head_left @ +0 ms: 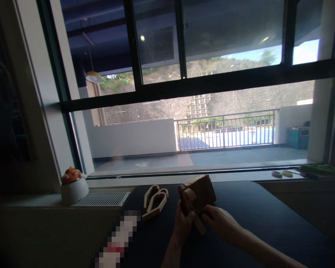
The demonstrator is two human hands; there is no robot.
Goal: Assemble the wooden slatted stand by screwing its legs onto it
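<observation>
My left hand is wrapped round a pale wooden piece with a rounded, hooked top end and a straight lower end. Right behind that piece stands a dark brown block with a rough, lighter upper edge; whether my left fingers also grip it is hidden. My right hand is closed, its fingertips beside the middle of the wooden piece. What those fingers pinch is too dark to make out. To the left, two pale, angular wooden loops lie on the table, one overlapping the other.
The dark table reaches to the window sill. A white jar with an orange lid stands on a vented ledge at left. Tape rolls lie on the sill at right. A blurred-out strip covers the table's left edge.
</observation>
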